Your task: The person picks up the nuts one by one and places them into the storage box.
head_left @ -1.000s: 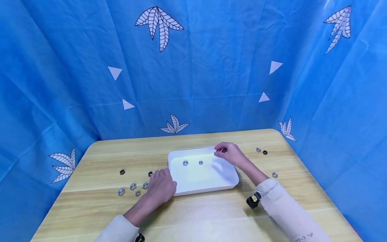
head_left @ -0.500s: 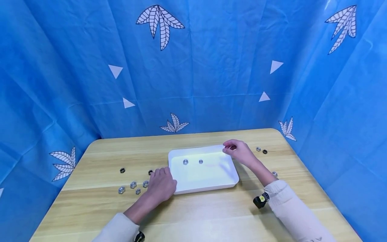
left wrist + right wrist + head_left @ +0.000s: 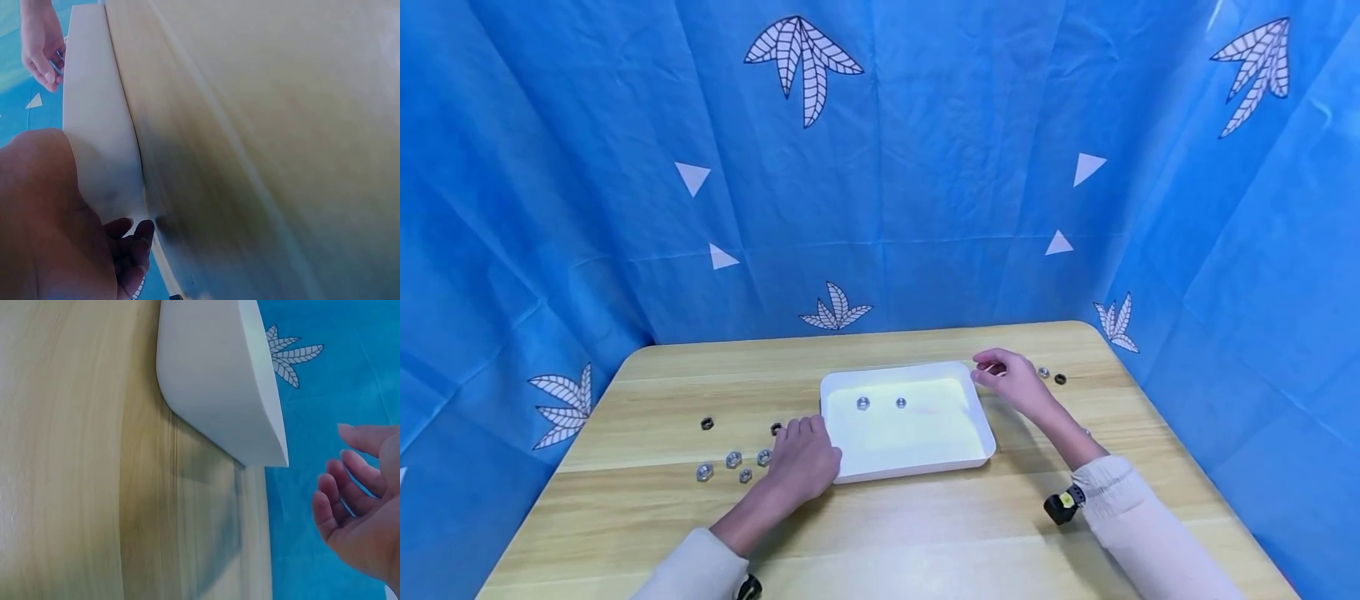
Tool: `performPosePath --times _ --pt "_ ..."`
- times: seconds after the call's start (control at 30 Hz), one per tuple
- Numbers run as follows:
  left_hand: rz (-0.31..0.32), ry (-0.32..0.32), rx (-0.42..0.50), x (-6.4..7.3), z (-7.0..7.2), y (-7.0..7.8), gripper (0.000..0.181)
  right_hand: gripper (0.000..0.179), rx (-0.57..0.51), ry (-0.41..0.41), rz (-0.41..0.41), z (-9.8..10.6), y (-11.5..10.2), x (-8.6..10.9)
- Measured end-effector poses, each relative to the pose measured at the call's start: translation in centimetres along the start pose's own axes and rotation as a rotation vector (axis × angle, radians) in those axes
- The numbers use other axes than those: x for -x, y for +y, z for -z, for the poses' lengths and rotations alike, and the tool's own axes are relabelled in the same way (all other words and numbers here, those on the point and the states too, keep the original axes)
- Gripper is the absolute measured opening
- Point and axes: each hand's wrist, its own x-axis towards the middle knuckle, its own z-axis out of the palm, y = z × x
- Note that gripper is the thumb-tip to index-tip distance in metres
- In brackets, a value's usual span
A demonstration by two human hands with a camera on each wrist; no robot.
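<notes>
A shallow white tray (image 3: 917, 442) lies on the table, with two silver hex nuts inside, a larger nut (image 3: 863, 403) and a smaller nut (image 3: 901, 402). My left hand (image 3: 805, 458) grips the tray's left end near the front corner; in the left wrist view its curled fingers (image 3: 142, 240) show beside the tray wall, the thumb hidden. Just beyond the tray's far right corner, my right hand (image 3: 1015, 382) hovers with loosely bent fingers. Nothing shows between those fingers in the right wrist view, where the hand (image 3: 365, 500) is apart from the tray.
Left of the tray lie several silver nuts (image 3: 733, 459) and two black nuts, one (image 3: 707, 423) farther out and one (image 3: 776, 428) by the left hand. Beyond the right hand are a silver nut (image 3: 1043, 372) and a black nut (image 3: 1060, 379). A blue curtain (image 3: 880, 167) surrounds the table (image 3: 925, 533).
My right hand has moved rightward, from over the tray's far right part to outside its corner. My left hand and the tray have stayed in place.
</notes>
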Motion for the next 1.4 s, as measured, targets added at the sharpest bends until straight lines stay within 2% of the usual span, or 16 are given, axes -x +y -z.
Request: performPosePath --times 0.4,0.63,1.4 --pt "0.007 -0.009 -0.002 0.0 -0.3 0.0 0.036 0.04 -0.018 0.09 -0.039 1.1 2.0 0.3" --pt "0.009 -0.01 -0.004 -0.1 -0.2 0.1 0.035 0.042 0.009 0.131 -0.051 1.9 3.6 0.4" --pt "0.008 -0.009 -0.012 0.0 0.1 0.3 0.033 0.048 -0.019 0.215 -0.164 4.0 6.6 1.2"
